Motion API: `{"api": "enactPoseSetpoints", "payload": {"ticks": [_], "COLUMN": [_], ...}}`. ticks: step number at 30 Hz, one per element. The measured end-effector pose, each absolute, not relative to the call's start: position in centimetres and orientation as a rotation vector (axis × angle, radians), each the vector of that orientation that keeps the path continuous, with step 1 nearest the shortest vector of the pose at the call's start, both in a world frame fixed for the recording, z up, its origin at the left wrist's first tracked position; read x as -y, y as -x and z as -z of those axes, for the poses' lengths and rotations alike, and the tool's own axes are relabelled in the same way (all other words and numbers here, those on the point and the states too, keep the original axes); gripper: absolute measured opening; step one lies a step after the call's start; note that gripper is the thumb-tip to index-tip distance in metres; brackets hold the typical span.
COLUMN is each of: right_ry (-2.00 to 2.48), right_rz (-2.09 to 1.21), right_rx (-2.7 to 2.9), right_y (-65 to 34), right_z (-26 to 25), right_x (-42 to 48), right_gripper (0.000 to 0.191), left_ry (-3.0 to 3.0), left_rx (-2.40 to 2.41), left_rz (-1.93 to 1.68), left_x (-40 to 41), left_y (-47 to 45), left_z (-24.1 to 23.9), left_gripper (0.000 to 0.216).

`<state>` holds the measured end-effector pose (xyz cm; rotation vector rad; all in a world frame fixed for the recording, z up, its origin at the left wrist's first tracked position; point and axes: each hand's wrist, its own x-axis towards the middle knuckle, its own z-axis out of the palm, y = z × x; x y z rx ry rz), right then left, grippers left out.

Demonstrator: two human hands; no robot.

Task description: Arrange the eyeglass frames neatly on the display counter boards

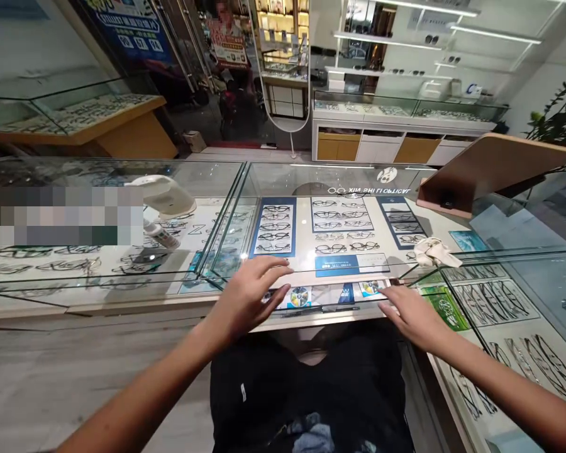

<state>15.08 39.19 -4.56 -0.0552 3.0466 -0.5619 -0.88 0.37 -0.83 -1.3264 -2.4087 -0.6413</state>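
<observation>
- The left hand [257,286] is above the front edge of the middle showcase [283,179], its thumb and fingers spread apart. I cannot tell if it touches the glass.
- The right hand [412,311] is at the right end of the same front edge, well apart from the left hand. Its fingers are loose and a little bent, and their tips are just beside a leaflet [370,288].
- A disc-patterned card [299,297] lies along the front edge of the middle showcase, between the hands and near the left thumb.
- Inside the middle showcase, eyeglass frames [327,224] lie in rows; at its left side, more of them lie on a blue tray [253,245].
- A blue and white card [351,264] lies in the front part of the middle showcase.
- On the right end of the middle showcase there is a crumpled pale cloth [436,253], and behind it a brown panel [500,170] stands tilted.
- A green packet [447,308] is to the right of the middle showcase, beside more frames.
- To the left of the middle showcase, a white bottle [163,236] is near a larger white object [165,196].
- Beyond the middle showcase are a tall mirror [285,63], lit shelves [405,43] and a person [229,38].
</observation>
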Motion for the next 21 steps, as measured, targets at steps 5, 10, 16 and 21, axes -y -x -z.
{"api": "enactPoseSetpoints", "payload": {"ticks": [5, 10, 16, 21], "right_ry": [-0.056, -0.014, 0.064, 0.310], "right_rz": [0.522, 0.406, 0.448, 0.399], "right_rx": [-2.933, -2.715, -2.824, -3.148], "right_y": [-15.4, -11.9, -4.6, 0.6], "right_z": [5.7, 6.3, 12.9, 18.7], "right_x": [-38.3, -37.8, -33.8, -30.0], "right_gripper": [0.054, 0.053, 0.026, 0.035], "left_ry": [1.258, 1.133, 0.970, 0.886], "left_rx": [2.662, 2.728, 2.745, 2.727], "left_rz": [0.386, 0.368, 0.378, 0.371], "left_x": [-0.4, 1.0, 1.2, 1.2], "left_y": [2.5, -0.2, -2.2, -2.4], "left_z": [6.7, 9.6, 10.7, 11.3], "left_gripper": [0.057, 0.082, 0.102, 0.111]}}
